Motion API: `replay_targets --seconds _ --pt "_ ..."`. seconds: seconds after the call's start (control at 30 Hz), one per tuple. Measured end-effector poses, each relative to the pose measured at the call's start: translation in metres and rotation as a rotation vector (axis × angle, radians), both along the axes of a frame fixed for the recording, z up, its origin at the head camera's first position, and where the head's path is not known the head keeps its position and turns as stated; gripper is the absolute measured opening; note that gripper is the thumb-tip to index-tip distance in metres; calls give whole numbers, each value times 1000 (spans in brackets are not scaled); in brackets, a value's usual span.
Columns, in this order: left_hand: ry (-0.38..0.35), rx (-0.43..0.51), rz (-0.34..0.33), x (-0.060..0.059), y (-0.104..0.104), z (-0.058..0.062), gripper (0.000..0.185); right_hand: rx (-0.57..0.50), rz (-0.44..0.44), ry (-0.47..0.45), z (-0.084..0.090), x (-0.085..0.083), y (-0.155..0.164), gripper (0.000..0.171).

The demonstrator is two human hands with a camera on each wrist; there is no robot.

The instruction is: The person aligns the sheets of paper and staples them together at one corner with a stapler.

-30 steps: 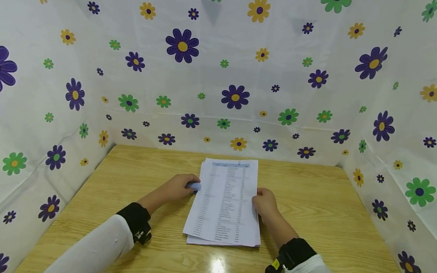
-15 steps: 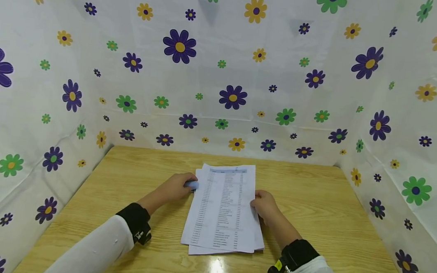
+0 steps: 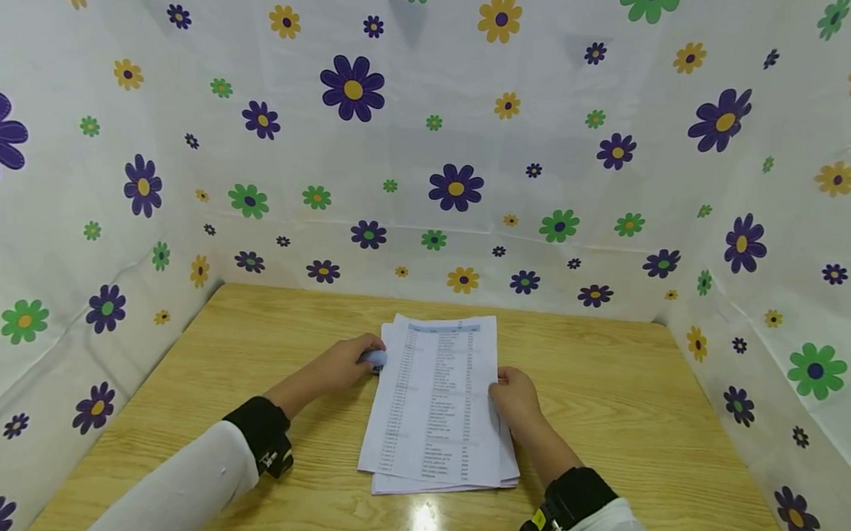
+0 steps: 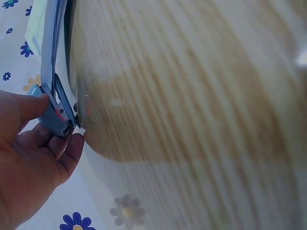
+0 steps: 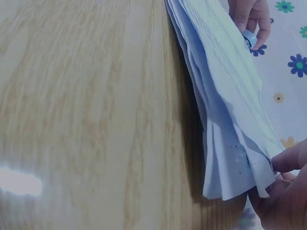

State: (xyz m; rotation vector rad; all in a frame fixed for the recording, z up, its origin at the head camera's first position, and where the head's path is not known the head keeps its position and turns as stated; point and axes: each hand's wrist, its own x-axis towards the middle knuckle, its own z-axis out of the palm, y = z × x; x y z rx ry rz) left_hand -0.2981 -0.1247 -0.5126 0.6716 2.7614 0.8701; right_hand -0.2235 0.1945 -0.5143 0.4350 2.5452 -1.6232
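Observation:
A stack of printed sheets (image 3: 435, 410) is between both hands, its top page bearing columns of text under a blue header row. My left hand (image 3: 344, 359) holds a light blue stapler (image 4: 53, 115) at the stack's left edge, thumb on top and fingers beneath. In the left wrist view, the paper edge lies between the stapler's upper and lower arms. My right hand (image 3: 518, 397) pinches the right edge of the sheets between thumb and fingers. Seen from the right wrist, the sheets (image 5: 240, 96) are fanned apart along their near edge, with lower ones peeking out.
A glossy wooden table (image 3: 278, 314) lies under the papers, with a light reflection near its front. White cloth with printed flowers (image 3: 431, 153) hangs at the back and both sides. Black camera straps (image 3: 261, 425) wrap both wrists.
The sheets have slid a little toward me, and lower ones now stick out more at the upper left and the bottom right. Both hands keep their holds.

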Motion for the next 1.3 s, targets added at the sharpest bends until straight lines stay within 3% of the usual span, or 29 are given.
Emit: replay_targets --seconds 0.33,0.67,0.83,1.0,1.17,1.3 --pt "164 -237 -155 1 7 1 40 29 -9 -7 -3 -3 1 41" --pt "134 -409 -176 -1 17 5 29 -34 10 -23 0 -3 2 41" --pt "105 -422 -146 -2 20 7 34 -48 38 -25 1 -2 3 40" --pt "77 -346 -79 -3 20 6 43 -69 50 -33 4 -1 4 40" --pt "109 -299 -60 -6 19 5 35 -92 81 -34 8 1 7 41" --pt "82 -245 -55 -9 16 6 32 -96 129 -38 10 2 11 40"
